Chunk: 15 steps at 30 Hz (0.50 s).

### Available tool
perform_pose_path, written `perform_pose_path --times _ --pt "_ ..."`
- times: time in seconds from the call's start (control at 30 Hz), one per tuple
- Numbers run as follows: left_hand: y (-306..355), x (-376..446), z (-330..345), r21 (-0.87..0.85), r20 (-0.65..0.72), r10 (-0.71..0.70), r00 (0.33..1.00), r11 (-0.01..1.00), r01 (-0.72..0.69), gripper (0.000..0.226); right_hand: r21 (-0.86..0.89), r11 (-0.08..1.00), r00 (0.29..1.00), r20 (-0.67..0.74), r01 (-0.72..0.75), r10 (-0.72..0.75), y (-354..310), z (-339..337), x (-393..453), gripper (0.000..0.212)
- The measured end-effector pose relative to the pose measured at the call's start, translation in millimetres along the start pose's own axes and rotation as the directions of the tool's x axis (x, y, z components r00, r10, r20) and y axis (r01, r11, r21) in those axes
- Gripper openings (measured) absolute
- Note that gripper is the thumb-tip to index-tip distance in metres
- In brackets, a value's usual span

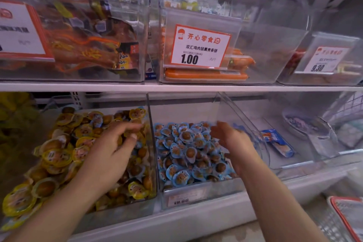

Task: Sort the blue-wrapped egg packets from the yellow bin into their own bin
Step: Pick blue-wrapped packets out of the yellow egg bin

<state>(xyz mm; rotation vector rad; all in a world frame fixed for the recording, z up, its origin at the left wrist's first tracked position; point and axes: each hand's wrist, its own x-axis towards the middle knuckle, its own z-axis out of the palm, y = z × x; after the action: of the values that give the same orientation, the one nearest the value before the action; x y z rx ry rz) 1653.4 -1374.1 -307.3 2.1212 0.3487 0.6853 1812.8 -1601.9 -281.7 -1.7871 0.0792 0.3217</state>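
Two clear bins sit side by side on a shop shelf. The left hand [115, 143] reaches into the yellow bin [121, 214], fingers loosely curled over yellow packets [57, 157]; whether it holds anything cannot be told. The right hand [230, 137] hovers over the blue packets [184, 153] heaped in the blue bin [196, 198], fingers relaxed and apart. A few blue packets lie among the yellow ones.

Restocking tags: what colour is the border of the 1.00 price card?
Orange-red border on the white 1.00 price card; head view.
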Motion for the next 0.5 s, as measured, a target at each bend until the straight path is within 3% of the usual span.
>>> perform_pose_path --times 0.13,0.23,0.27,0.4,0.5 --pt "-15.9 -9.9 -14.4 0.284 0.283 -0.003 0.959 0.956 -0.081 0.019 0.064 0.976 0.976 -0.083 0.208 -0.202 1.1 6.3 -8.0 0.021" --pt "-23.8 -20.6 -17.1 0.437 0.509 0.008 0.861 0.859 -0.267 0.052 0.097 0.926 0.929 0.02 0.365 -0.369 -3.2 30.7 -30.8 0.02" --pt "-26.3 -22.9 -19.3 0.461 0.523 0.003 0.852 0.84 -0.286 0.054 0.049 0.904 0.901 0.077 0.424 -0.427 -2.2 41.5 -39.1 0.019" --pt "-37.7 -20.8 -43.2 0.519 0.462 0.039 0.886 0.798 -0.305 0.025 -0.227 0.717 0.739 0.372 0.659 -0.561 12.4 80.4 -67.1 0.02" --pt "-44.7 -19.8 -58.3 0.517 0.415 0.05 0.908 0.809 -0.281 0.027 -0.346 0.627 0.708 0.462 0.698 -0.534 21.3 94.4 -73.8 0.037"
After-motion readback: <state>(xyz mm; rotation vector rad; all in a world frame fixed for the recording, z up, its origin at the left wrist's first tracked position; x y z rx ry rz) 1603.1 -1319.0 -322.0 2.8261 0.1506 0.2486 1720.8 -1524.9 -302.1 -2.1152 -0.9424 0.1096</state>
